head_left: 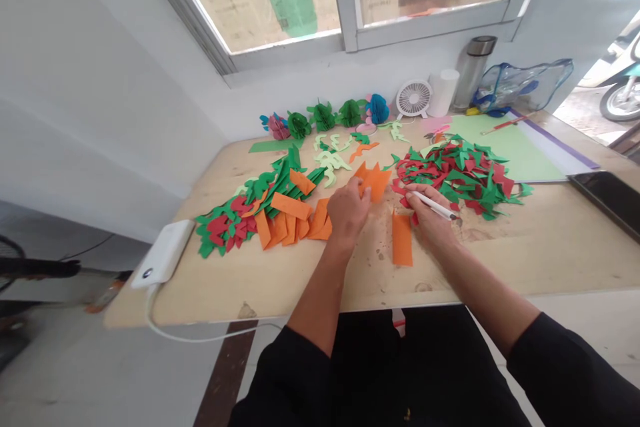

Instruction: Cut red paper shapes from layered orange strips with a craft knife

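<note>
My left hand (349,207) is closed on some folded orange paper pieces (376,181) with pointed tops, on the far side of its fingers. My right hand (429,213) grips a white pen (433,204), its dark tip pointing right. Red paper cut-outs (400,192) lie at the right fingertips; whether those fingers also pinch one I cannot tell. Between my hands, an orange paper strip (402,240) rests flat on the wooden table (310,287). More orange strips (290,207) overlap beside my left hand, against a pile of green cut-outs (287,177).
Red and green scraps (460,173) are heaped at the right, before a light green sheet (520,143). A phone (607,197) lies at the right edge. Paper flowers (323,117), a small fan (414,99) and a bottle (473,73) line the wall. A white power bank (165,250) sits left.
</note>
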Action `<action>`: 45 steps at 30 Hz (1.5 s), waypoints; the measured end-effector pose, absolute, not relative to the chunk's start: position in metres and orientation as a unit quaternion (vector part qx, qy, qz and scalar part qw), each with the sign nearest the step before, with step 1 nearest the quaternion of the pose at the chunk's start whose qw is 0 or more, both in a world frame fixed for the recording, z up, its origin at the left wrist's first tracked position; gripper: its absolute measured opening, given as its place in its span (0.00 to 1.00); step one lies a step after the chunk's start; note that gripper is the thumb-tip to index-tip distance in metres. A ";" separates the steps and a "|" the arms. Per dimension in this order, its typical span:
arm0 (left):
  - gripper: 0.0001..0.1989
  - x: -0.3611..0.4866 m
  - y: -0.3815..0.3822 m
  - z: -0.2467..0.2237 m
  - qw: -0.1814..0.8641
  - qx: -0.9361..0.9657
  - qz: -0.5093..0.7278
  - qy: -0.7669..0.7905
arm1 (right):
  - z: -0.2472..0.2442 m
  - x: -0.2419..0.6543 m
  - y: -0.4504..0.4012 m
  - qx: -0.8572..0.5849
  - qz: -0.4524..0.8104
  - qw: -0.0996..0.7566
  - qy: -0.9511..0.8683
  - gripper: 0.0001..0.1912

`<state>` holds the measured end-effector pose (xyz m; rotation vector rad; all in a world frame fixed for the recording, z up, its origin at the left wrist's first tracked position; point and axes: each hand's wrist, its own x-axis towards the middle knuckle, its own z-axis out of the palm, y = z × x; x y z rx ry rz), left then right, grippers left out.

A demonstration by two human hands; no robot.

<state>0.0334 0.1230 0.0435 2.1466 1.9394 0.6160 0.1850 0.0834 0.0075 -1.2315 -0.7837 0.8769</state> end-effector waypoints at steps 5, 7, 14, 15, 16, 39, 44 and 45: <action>0.11 0.030 0.088 0.026 0.121 0.758 0.235 0.597 | 0.008 0.185 0.084 -0.546 0.388 0.658 -0.345 0.14; 0.10 0.029 0.071 0.018 0.137 0.784 0.236 0.558 | 0.008 0.184 0.084 -0.544 0.386 0.658 -0.349 0.14; 0.07 0.036 0.046 -0.001 0.123 0.884 0.240 0.381 | 0.006 0.181 0.084 -0.552 0.368 0.660 -0.353 0.13; 0.06 0.037 0.046 -0.003 0.110 0.891 0.238 0.371 | 0.006 0.181 0.084 -0.555 0.365 0.659 -0.353 0.13; 0.06 0.038 0.045 -0.004 0.098 0.895 0.238 0.365 | 0.007 0.181 0.084 -0.557 0.363 0.658 -0.354 0.12; 0.11 0.031 0.036 -0.014 0.072 0.889 0.256 0.372 | 0.011 0.197 0.037 -0.660 0.231 0.403 -0.591 0.13; 0.12 0.031 0.035 -0.013 0.075 0.888 0.260 0.372 | 0.008 0.199 0.032 -0.633 0.117 0.380 -0.664 0.14; 0.11 0.031 0.035 -0.013 0.075 0.888 0.259 0.372 | 0.007 0.199 0.031 -0.620 0.105 0.378 -0.680 0.14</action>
